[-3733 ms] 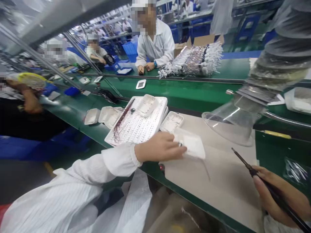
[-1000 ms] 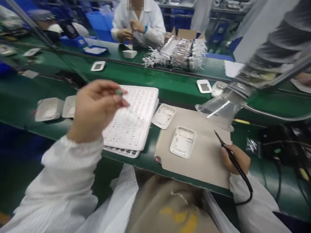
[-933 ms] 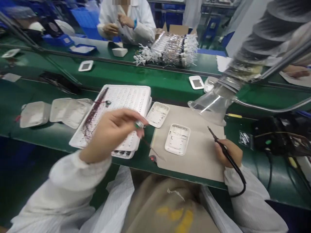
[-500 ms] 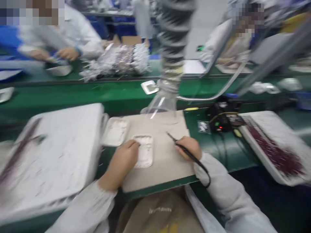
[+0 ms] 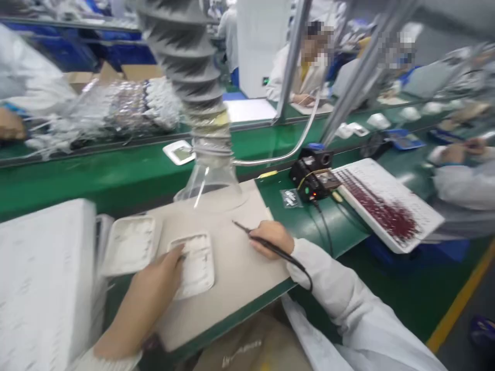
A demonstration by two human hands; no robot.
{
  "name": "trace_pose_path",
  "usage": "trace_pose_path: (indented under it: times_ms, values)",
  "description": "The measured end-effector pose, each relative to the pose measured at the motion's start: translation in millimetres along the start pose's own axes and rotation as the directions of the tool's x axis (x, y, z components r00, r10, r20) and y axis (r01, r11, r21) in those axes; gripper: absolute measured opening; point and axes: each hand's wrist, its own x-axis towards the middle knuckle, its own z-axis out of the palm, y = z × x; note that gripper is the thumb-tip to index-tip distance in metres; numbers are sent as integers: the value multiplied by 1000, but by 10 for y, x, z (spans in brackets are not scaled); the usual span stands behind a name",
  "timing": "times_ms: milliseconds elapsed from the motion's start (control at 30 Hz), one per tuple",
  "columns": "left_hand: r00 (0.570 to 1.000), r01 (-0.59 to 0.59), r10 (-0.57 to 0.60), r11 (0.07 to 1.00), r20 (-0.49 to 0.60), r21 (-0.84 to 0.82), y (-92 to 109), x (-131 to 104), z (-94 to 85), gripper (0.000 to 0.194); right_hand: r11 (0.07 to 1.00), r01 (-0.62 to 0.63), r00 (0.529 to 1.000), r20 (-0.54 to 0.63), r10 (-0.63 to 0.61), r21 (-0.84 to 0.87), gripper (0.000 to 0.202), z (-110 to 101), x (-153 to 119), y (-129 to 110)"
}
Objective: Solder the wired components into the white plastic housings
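My right hand is closed around a thin black soldering iron, its tip pointing up and left over the beige board. My left hand has its fingers pinched at the left edge of a small white tray; whatever lies between the fingertips is too small to make out. Tiny parts are scattered in that tray. Another small white tray sits to the left, partly beyond the board. Above the board's far edge hangs a clear funnel hood on a grey ribbed hose.
A large white foam block stands at the left. On the right are a black soldering station, a small plastic bag and a white foam tray with dark red wires. Co-workers sit across the line and at far right.
The view has swung to the right, bringing a person's hands in at the far right. My left hand has moved slightly back from the small tray. The iron remains in my right hand.
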Motion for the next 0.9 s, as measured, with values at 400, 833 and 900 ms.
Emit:
trace_pose_path:
  times_ms: [400, 833, 900]
  values:
    - [997, -62, 62, 998, -35, 7, 21, -32, -132, 34, 997, -72, 995, 70, 71, 12, 9, -41, 26, 40]
    - [985, -166, 173, 959, -12, 230, 300, 55, -110, 30, 998, -42, 997, 70, 39, 45, 11, -44, 16, 44]
    - [986, -158, 167, 957, -17, 245, 312, 64, -113, 28, 997, -50, 996, 74, 46, 58, 12, -46, 12, 41]
